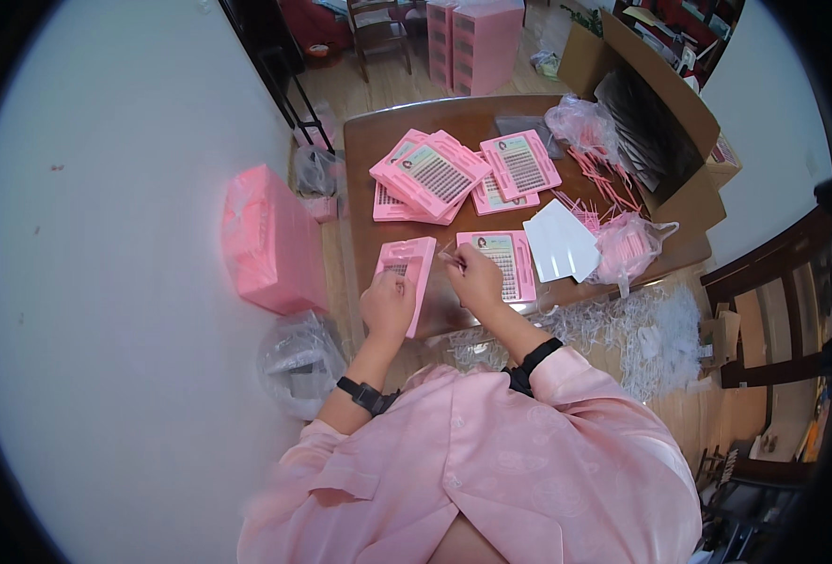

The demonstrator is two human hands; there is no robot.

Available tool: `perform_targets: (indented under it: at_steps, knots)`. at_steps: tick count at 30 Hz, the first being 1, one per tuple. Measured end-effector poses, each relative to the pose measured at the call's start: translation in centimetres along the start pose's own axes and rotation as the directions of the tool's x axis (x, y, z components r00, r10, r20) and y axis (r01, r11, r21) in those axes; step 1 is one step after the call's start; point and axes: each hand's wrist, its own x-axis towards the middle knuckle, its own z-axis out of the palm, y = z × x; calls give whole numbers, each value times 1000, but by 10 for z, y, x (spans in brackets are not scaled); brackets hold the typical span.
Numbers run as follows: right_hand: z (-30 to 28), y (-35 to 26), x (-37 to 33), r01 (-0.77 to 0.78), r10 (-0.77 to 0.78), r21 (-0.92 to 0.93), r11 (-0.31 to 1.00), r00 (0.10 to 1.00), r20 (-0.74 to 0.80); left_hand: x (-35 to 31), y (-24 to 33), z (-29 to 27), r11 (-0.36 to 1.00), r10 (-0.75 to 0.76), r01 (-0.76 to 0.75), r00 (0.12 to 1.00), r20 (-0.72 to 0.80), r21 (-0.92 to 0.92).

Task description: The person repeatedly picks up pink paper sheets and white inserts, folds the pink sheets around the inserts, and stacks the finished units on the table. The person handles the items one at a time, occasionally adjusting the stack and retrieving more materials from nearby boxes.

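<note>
Left of the left hand [390, 301]: tall pink bundle [284, 249] beside white wall [134, 282]. Lower left of same hand, clear plastic bag [284, 352]. Far ahead of the right hand [475, 279]: pink drawer units [489, 47], brown chair [376, 19] to their left. Right of right hand, nearer the body: shredded film [660, 338] strewn on floor [689, 414]; farther right, dark wooden frame [769, 254].

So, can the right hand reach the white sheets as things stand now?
Probably yes: only a flat pink case seems to lie between the right hand and the white sheets, low enough to pass over. The hand seems to pinch a small clear piece, though.
</note>
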Motion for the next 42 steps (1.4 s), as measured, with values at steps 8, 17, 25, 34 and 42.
perform_targets:
  at_steps: [8,17,25,34,42]
  knots:
    - [16,-43,-2,-47,46,0,999,960,276,-4,10,14,970,-191,167,974,124,179]
    - [19,-47,22,-104,160,-188,977,936,313,8,15,5,986,-44,47,999,-20,162]
    - [13,-22,40,-99,141,-170,981,956,258,10,28,-10,992,31,-5,977,210,-123]
    - [-43,-33,38,240,-206,-63,969,919,336,94,1,-37,958,149,-64,943,297,-278]
    - [-52,-41,24,422,-325,-258,869,880,346,89,-18,4,641,23,438,810,586,-630]
